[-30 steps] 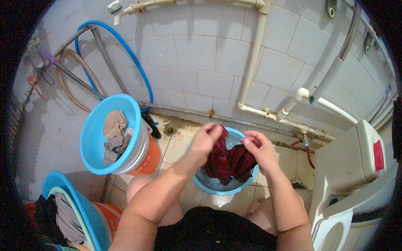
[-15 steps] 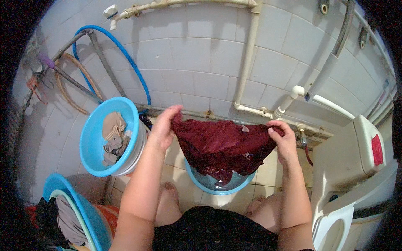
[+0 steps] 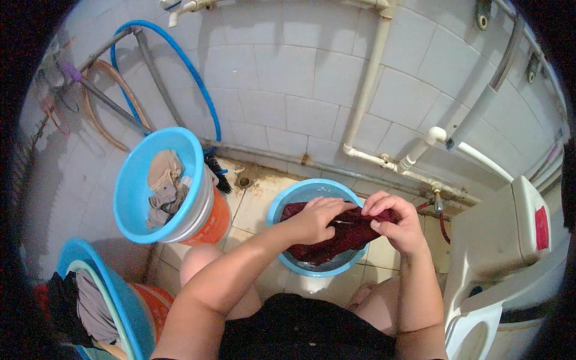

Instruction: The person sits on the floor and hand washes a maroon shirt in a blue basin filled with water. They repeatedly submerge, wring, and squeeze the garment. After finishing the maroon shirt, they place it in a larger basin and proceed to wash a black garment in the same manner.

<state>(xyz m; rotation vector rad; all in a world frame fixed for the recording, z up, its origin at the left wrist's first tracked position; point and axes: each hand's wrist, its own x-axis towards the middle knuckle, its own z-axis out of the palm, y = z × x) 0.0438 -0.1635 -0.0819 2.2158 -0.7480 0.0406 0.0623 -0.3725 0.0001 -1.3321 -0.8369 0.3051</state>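
Note:
Over a light blue basin [image 3: 275,215] on the floor, I have a wet dark red garment [image 3: 336,240], bunched up, with a small white strip showing on it. My right hand [image 3: 396,223] pinches the garment's right end between thumb and fingers. Across its upper part lies my left hand [image 3: 315,221], fingers reaching toward the right hand and thumb on the near side; it seems to grip the cloth, though its fingertips are partly hidden. Under the garment, the basin holds some water.
Left of me, a blue basin [image 3: 129,210] with beige and grey clothes sits on an orange-and-white bucket [image 3: 210,219]. Nearer stands another blue tub [image 3: 102,270] with dark and grey clothes. A toilet [image 3: 486,252] is at right; pipes [image 3: 366,90] run along the tiled wall.
The garment was spread wide between both hands above the basin. Now it is lower and gathered; my left hand has moved right, close to my right hand.

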